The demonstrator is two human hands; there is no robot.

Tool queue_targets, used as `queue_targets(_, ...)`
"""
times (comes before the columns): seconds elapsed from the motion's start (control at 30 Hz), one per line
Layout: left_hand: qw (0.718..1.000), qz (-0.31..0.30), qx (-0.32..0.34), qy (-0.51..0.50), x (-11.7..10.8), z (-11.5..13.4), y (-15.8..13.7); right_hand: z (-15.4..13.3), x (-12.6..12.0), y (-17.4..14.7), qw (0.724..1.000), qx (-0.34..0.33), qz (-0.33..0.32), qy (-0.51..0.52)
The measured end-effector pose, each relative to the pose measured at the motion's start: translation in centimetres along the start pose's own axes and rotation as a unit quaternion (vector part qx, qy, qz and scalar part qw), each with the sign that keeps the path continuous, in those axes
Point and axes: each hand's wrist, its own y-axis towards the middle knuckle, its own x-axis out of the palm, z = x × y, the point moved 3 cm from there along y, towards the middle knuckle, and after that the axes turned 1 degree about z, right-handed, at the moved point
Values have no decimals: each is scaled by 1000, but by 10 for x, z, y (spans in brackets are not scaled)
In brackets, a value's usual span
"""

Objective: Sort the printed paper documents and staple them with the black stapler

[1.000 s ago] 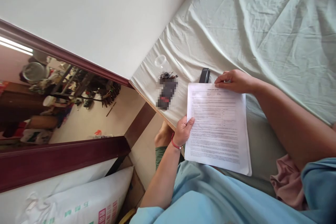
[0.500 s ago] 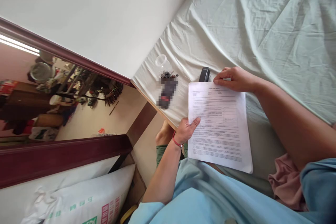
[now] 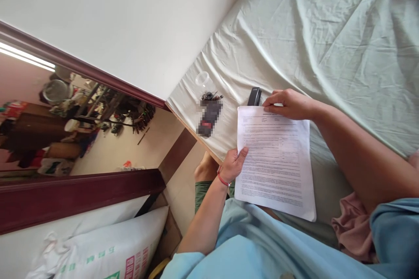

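My left hand (image 3: 233, 164) grips the left edge of a stack of printed paper sheets (image 3: 275, 170), thumb on top and fingers beneath. The sheets are held over my lap and the bed's edge, with their text facing me. At the top edge, my right hand (image 3: 284, 103) is closed, its fingers pinching the paper near the middle. Just beyond that edge lies what looks like a black stapler (image 3: 254, 96), its near end hidden by the paper. It rests on the pale green sheet, close to my right fingertips.
On the bed sheet (image 3: 327, 30), left of the papers, are a blurred dark object (image 3: 209, 117), a bunch of keys (image 3: 212, 95) and a clear plastic cup (image 3: 203, 80). A pink cloth (image 3: 353, 226) lies at my right. White sacks (image 3: 114, 244) and a mirror (image 3: 131, 139) stand at left.
My right hand has slid slightly left along the top edge of the papers. The papers have shifted a little down and right in view; my left hand keeps its grip.
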Motion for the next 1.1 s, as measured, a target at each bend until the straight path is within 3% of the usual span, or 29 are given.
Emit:
queue_targets(0.2, 999, 19, -7, 44, -1, 5, -3, -47, 23, 5, 984, -81, 115, -111)
queue_targets(0.37, 998, 20, -18, 56, 0, 10, -4, -83, 60, 2, 964, -196, 24, -179)
queue_targets(0.57, 997, 6, -4, 80, 3, 10, -8, -77, 69, 0, 960, -202, -3, -193)
queue_targets(0.67, 995, 12, 8, 98, 3, 7, -9, -74, 61, 2, 971, -175, 14, -165)
queue_targets(0.87, 998, 4, 12, 61, 2, 2, -10, -54, 17, 5, 982, -21, 145, -119)
queue_targets(0.97, 998, 10, 14, 55, 3, 2, -12, -48, 7, 4, 992, 7, 94, -79)
queue_targets(1.1, 995, 6, 29, 90, 6, 4, -14, -50, 12, 5, 999, 28, 39, -24)
